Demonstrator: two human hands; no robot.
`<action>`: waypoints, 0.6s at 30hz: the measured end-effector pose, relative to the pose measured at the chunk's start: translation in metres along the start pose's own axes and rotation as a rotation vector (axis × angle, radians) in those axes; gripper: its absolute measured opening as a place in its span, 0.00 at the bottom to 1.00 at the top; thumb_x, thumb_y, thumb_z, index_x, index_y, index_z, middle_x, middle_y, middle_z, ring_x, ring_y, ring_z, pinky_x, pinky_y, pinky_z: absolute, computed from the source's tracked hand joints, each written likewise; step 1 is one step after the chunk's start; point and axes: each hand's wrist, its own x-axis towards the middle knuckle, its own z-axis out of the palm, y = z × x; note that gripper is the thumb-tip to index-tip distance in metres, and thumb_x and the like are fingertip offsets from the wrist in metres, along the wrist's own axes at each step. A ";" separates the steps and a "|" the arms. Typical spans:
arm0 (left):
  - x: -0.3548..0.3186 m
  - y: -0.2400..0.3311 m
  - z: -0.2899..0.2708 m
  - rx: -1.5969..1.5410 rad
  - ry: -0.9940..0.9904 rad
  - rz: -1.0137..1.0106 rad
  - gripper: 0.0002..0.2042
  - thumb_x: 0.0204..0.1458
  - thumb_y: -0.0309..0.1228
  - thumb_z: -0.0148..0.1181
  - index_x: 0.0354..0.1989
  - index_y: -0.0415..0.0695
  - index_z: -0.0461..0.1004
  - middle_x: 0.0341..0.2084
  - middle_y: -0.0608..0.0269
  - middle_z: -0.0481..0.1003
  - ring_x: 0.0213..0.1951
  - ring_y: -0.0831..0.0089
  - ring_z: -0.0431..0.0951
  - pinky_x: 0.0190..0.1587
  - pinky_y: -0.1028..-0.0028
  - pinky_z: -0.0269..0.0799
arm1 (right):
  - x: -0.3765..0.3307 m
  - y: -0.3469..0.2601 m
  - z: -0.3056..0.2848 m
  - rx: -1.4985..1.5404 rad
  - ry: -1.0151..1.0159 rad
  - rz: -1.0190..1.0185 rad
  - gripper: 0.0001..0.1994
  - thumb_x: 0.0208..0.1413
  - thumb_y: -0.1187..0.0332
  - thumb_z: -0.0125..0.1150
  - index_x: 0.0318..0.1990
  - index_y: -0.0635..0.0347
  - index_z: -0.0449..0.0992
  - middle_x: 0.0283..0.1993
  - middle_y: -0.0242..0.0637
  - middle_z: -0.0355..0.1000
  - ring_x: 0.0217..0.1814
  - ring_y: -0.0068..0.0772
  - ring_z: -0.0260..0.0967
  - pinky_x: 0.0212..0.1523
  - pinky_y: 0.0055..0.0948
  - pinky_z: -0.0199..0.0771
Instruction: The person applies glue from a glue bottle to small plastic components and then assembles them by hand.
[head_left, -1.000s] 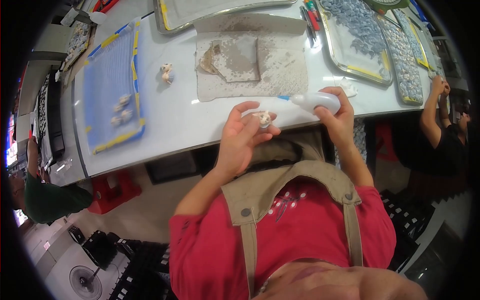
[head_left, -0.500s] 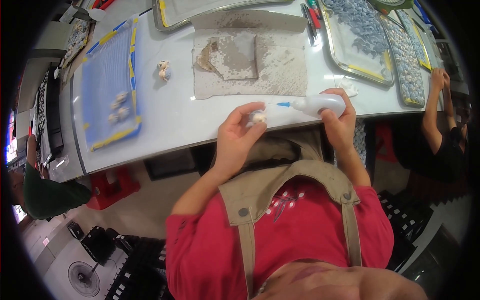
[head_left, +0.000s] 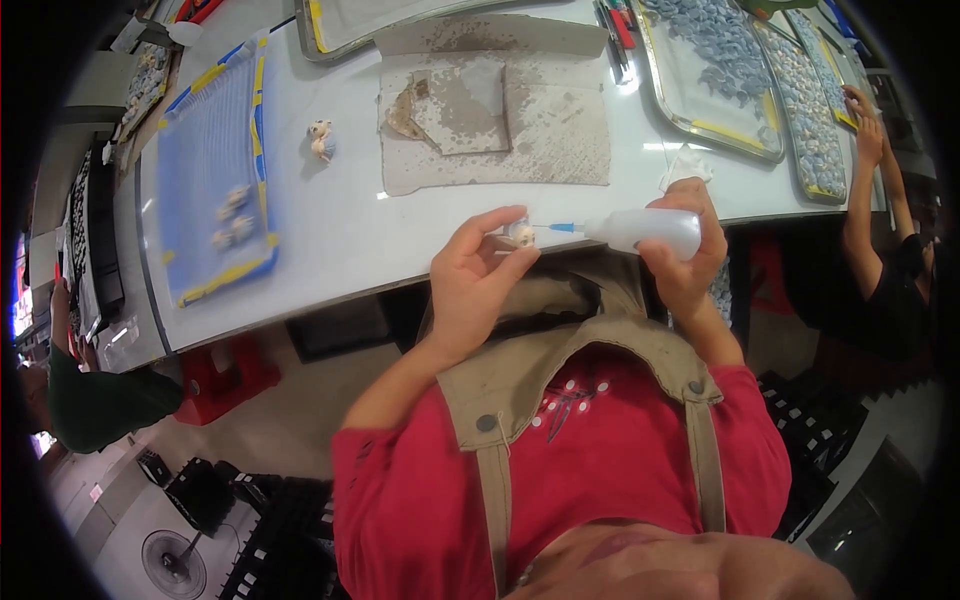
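Figurine head, small and pale with a darker patch on top, sits pinched between the thumb and fingers of your left hand, held just over the near edge of the white table. Your right hand is closed around a translucent white squeeze bottle, lying almost level, its blue needle tip touching or nearly touching the piece; you cannot tell from here whether anything is coming out.

You look to be mid-application on this one. A few similar small pieces rest on the blue ridged tray to your left, and one more figurine piece stands alone on the table beside it. The tray has plenty of bare space, so the batch seems far from filled. Whether those pieces are finished or waiting is not clear.

Ahead of you lies a stained grey cloth, and to the right sit metal trays heaped with bluish parts, where another person's arm reaches.
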 end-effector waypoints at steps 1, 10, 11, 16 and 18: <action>0.000 -0.001 -0.001 0.017 -0.006 0.015 0.17 0.47 0.15 0.55 0.48 0.35 0.66 0.38 0.64 0.68 0.40 0.81 0.69 0.41 0.82 0.69 | 0.001 -0.002 0.000 -0.053 -0.007 -0.048 0.15 0.39 0.66 0.69 0.32 0.63 0.70 0.29 0.34 0.62 0.29 0.27 0.58 0.30 0.21 0.60; -0.002 -0.005 -0.004 0.012 -0.023 0.021 0.17 0.46 0.14 0.55 0.47 0.34 0.67 0.43 0.63 0.64 0.42 0.78 0.68 0.42 0.80 0.70 | 0.009 -0.016 0.008 -0.192 -0.068 -0.093 0.16 0.34 0.64 0.72 0.29 0.62 0.72 0.22 0.33 0.63 0.27 0.30 0.57 0.28 0.24 0.60; -0.002 -0.005 -0.004 0.009 -0.020 0.021 0.17 0.46 0.14 0.55 0.47 0.34 0.67 0.43 0.63 0.64 0.42 0.78 0.68 0.42 0.80 0.70 | 0.010 -0.017 0.009 -0.196 -0.065 -0.079 0.16 0.34 0.64 0.72 0.29 0.62 0.72 0.22 0.33 0.63 0.27 0.30 0.57 0.28 0.24 0.60; -0.003 -0.005 -0.006 0.024 -0.016 0.033 0.18 0.46 0.15 0.57 0.48 0.36 0.67 0.37 0.64 0.69 0.39 0.81 0.69 0.43 0.82 0.67 | 0.012 -0.020 0.012 -0.213 -0.063 -0.091 0.16 0.33 0.64 0.72 0.27 0.62 0.72 0.22 0.33 0.63 0.27 0.30 0.57 0.27 0.25 0.61; -0.003 -0.006 -0.006 0.027 -0.016 0.037 0.18 0.46 0.15 0.57 0.48 0.36 0.67 0.37 0.64 0.69 0.39 0.81 0.69 0.43 0.82 0.67 | 0.012 -0.021 0.013 -0.221 -0.067 -0.078 0.16 0.33 0.64 0.72 0.27 0.61 0.72 0.21 0.33 0.63 0.27 0.30 0.57 0.27 0.25 0.61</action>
